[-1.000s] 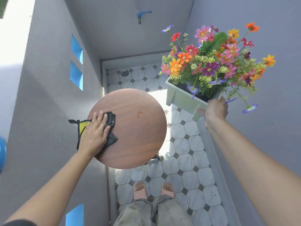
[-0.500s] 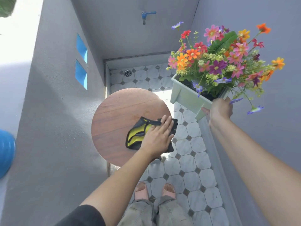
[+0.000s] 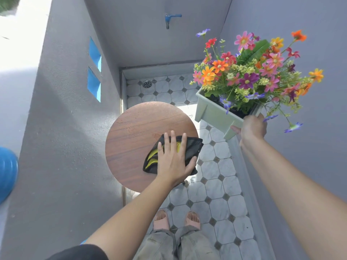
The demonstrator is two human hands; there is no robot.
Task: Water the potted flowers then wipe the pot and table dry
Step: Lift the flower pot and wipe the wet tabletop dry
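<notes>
A round wooden table (image 3: 135,132) stands below me. My left hand (image 3: 173,158) lies flat, fingers spread, pressing a black and yellow cloth (image 3: 191,149) onto the table's right side. My right hand (image 3: 252,128) grips the near corner of a pale green rectangular pot (image 3: 212,113) and holds it in the air to the right of the table, tilted. The pot is full of colourful flowers (image 3: 249,72) in pink, orange, red and purple.
A blue tap (image 3: 170,18) sticks out of the grey far wall. The tiled floor (image 3: 219,184) has a drain (image 3: 147,83) at the far left corner. Grey walls close in left and right. A blue round object (image 3: 7,171) sits at the left edge. My sandalled feet (image 3: 176,220) stand below the table.
My left hand has swept the cloth from the table's left edge across to its right side. The pot stays held up in my right hand.
</notes>
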